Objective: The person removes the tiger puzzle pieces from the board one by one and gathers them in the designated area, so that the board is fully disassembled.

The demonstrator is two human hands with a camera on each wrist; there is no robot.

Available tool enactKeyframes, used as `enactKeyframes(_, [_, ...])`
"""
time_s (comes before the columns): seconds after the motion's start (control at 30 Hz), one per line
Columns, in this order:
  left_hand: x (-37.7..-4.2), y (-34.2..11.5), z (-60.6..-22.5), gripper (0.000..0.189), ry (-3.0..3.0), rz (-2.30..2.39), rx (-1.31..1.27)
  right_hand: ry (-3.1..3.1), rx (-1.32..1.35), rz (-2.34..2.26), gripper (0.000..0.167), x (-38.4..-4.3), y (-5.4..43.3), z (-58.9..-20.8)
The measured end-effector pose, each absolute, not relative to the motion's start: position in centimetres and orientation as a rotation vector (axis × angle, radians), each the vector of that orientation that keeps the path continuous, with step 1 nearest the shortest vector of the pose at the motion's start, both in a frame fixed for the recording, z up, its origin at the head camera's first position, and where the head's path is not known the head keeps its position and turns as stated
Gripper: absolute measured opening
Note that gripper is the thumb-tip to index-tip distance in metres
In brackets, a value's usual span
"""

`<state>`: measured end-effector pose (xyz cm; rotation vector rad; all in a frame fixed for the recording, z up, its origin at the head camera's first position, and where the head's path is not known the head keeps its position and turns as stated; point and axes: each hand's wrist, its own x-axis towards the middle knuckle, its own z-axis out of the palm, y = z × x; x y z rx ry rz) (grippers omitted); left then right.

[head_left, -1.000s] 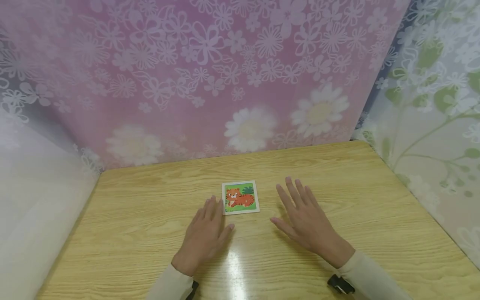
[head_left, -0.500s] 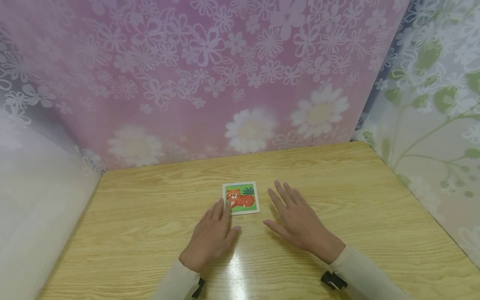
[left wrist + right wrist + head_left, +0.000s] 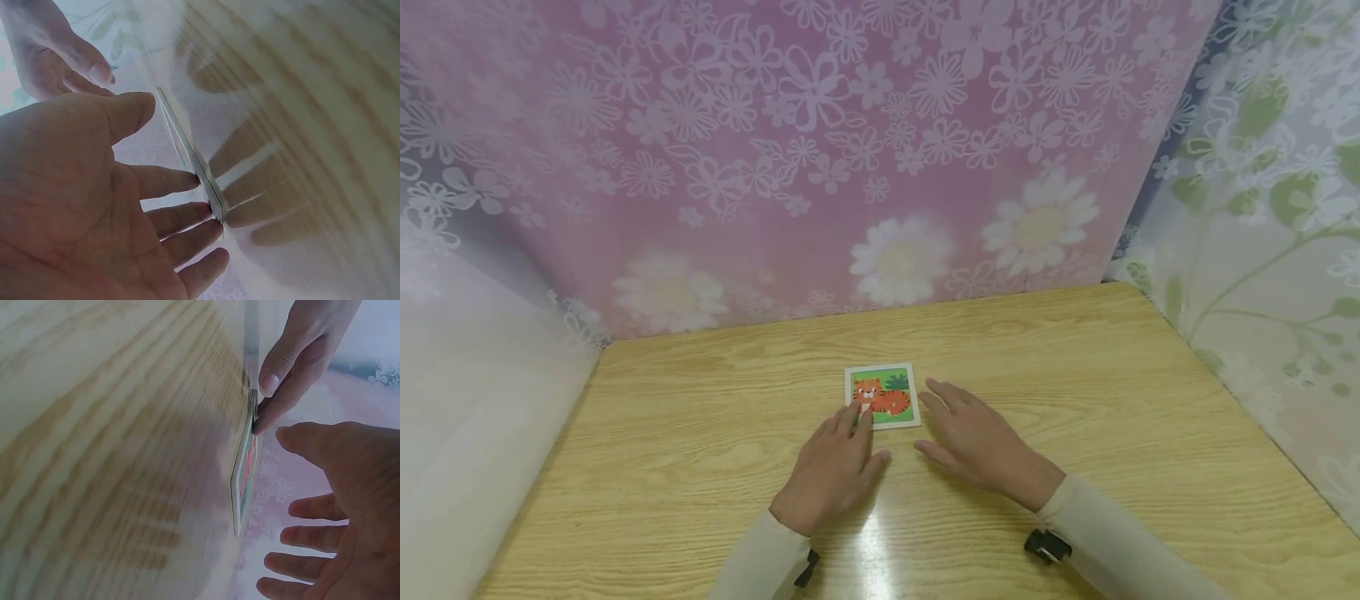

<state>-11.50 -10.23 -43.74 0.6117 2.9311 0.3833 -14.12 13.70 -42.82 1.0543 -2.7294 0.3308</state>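
Observation:
A square picture puzzle with a white border lies flat on the table, showing an orange striped tiger on green. My left hand is over its lower left corner, fingers extended, and hides that part of the picture. In the left wrist view its fingertips are right at the puzzle's edge. Just right of the puzzle, my right hand has its fingers spread and holds nothing. From the right wrist, that hand's fingers show apart from the puzzle.
The wood-grain table spreads around both hands. Behind it hangs a pink flowered curtain, with a leaf-patterned one at the right and a whitish sheet at the left. Both sleeves carry black strap buckles.
The left hand has slid rightward from beside the puzzle onto its lower left corner. The right hand has moved left, closer to the puzzle. The puzzle has stayed in nearly the same place.

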Motion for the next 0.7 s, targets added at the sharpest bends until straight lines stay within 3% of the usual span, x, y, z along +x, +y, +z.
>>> enactKeyframes(0.7, [-11.4,-10.2,-43.4,0.06,2.932,0.319,0.649,-2.873,1.14,0.49,0.069,-17.0,12.0,-43.0])
